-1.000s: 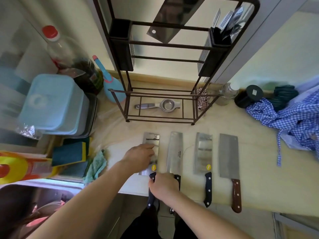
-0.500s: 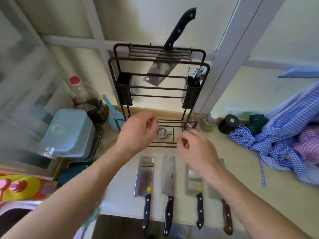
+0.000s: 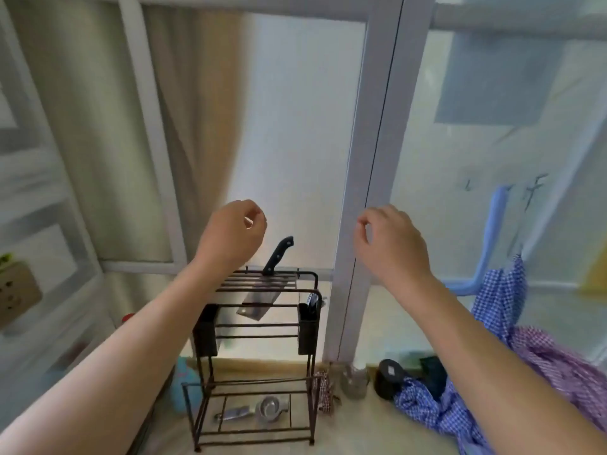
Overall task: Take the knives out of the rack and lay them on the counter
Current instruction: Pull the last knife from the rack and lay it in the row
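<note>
A dark metal rack stands on the counter below the window. One cleaver with a black handle stays slotted in the rack's top bars, its handle tilted up to the right. My left hand is raised just up and left of that handle, fingers loosely curled, holding nothing. My right hand is raised to the right of the rack in front of the window post, fingers curled and empty. The knives laid on the counter are out of view.
A metal squeezer lies on the rack's bottom shelf. A cutlery holder hangs on the rack's right side. A glass jar, a black round object and checked cloths sit to the right. A blue item stands left.
Both hands have left the knives on the counter and risen toward the rack top. The view has tilted up, so the laid-out knives dropped out of frame.
</note>
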